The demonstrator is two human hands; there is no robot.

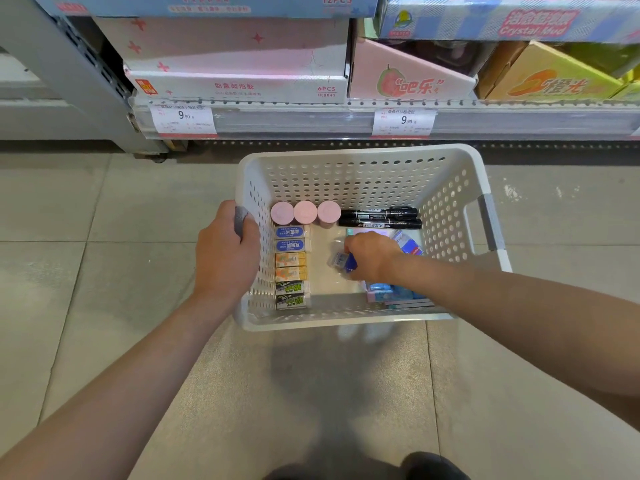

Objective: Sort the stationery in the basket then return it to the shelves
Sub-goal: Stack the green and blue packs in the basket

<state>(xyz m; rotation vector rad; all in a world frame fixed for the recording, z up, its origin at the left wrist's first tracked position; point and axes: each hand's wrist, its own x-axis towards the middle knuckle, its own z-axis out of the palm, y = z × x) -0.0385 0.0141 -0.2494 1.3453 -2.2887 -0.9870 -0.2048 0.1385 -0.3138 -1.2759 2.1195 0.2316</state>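
1. The right hand (372,256) reached into the white perforated basket (450,202) and covered most of what it held; its fingers were curled round a small clear-wrapped packet with a blue part (343,261), whose print was too blurred to read.
2. Under the right forearm a stack of flat blue and pink packets (391,294) lay against the near wall, partly hidden, so their number could not be told. Another blue-and-red packet (410,244) showed only a corner past the wrist.
3. The left hand (225,251) was clenched on the basket's grey left handle (240,218), which it mostly covered.
4. Readable writing: two shelf tags (181,117) each showed "9.90"; boxes above read "6PCS" (242,84), "12PCS" and "Crystal Mud" (533,24). The two nearest erasers bore "30%".
5. Counts in the basket, which stood on the tiled floor (104,271) before the shelf: three pink round-capped tubes (304,212) along the far wall, two black markers (379,217) beside them, and a column of six boxed erasers (291,268) on the left side, two blue, two orange, two green-and-black.
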